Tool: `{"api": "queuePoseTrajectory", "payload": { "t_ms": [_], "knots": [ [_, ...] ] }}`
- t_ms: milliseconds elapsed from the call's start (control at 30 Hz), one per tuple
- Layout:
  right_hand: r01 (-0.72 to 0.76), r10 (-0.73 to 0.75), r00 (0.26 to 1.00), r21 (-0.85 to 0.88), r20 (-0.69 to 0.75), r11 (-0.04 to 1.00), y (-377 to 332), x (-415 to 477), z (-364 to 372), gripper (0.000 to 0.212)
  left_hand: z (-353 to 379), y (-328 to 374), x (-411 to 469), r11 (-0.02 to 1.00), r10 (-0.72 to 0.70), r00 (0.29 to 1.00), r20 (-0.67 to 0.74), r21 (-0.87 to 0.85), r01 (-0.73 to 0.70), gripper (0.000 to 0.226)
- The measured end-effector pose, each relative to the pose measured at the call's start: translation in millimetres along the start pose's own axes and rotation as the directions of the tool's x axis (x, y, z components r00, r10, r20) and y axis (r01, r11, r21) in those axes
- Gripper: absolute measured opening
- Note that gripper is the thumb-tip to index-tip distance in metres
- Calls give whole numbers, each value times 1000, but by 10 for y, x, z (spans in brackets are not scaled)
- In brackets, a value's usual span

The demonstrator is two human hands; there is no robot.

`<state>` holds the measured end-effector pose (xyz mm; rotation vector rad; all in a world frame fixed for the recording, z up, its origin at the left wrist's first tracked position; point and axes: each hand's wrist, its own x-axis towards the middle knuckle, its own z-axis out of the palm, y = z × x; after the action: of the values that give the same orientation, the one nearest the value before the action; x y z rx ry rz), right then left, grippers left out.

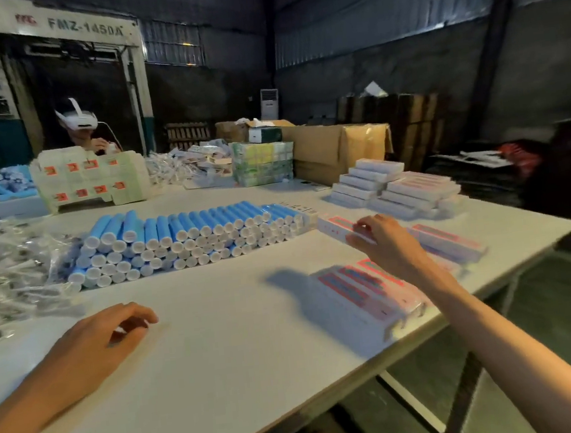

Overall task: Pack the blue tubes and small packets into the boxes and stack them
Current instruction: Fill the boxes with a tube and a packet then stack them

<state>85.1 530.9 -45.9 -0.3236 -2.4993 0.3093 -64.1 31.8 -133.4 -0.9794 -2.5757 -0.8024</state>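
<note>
- Step in hand, as judged: fetching a box to fill; no tube or packet was in either hand
- Right hand [382,237] was stretched out over the right side of the tabletop [229,358], forearm long and nearly straight, wrist slightly dropped; fingers bent down onto the top of one box [333,227], thumb at its near edge; the view was blurred there, so I could not tell whether the hand had closed on the box or merely touched it
- Left hand [103,344] rested on the tabletop nearer the body, palm down, fingers loosely curled, holding nothing
- Blue tubes [186,234] lay heaped in a long pile across the middle of the tabletop, white caps facing the camera; well apart from both hands
- Packets [6,273], clear and crinkled, lay in a loose heap at the left edge, touching the left end of the tube pile
- More boxes with red print [367,289] lay just below the right forearm near the tabletop's edge; others [451,243] lay beyond the wrist; a neat stack of boxes [391,186] stood further back on the right
- Next move, as judged: secure the box, bring it to the bare patch between the hands, open an end; the left hand looked best placed to reach for a tube, then a packet
- Risk, as judged: the boxes near the edge could be nudged off by the forearm
</note>
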Motion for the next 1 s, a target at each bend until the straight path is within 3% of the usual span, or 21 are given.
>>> {"api": "queuePoseTrajectory", "payload": {
  "t_ms": [200, 300, 400, 467, 833, 1000],
  "knots": [
    [-143, 139, 990, -289, -34, 947, 847, -217, -161, 38, 254, -591, 106, 995, 55, 998, 29, 86, -57, 19],
    [-160, 157, 987, -356, -37, 921, 1033, -243, -202, 42, 305, -762, 110, 995, 67, 998, 23, 70, -68, 30],
    [-141, 144, 989, -463, -29, 875, 1170, -256, -207, 43, 303, -749, 106, 996, 66, 997, 38, 58, -68, 23],
    [-162, 178, 984, -456, -8, 875, 1223, -242, -199, 45, 290, -689, 95, 997, 46, 998, 40, 62, -49, 15],
    [-168, 184, 983, -491, -16, 855, 1253, -180, -191, 41, 167, -363, 43, 998, 25, 999, 38, 49, -27, 26],
    [-147, 116, 986, -316, -116, 937, 847, -119, -181, 41, 127, -240, 24, 998, 44, 998, 52, 39, -46, 20]
  ]
}}
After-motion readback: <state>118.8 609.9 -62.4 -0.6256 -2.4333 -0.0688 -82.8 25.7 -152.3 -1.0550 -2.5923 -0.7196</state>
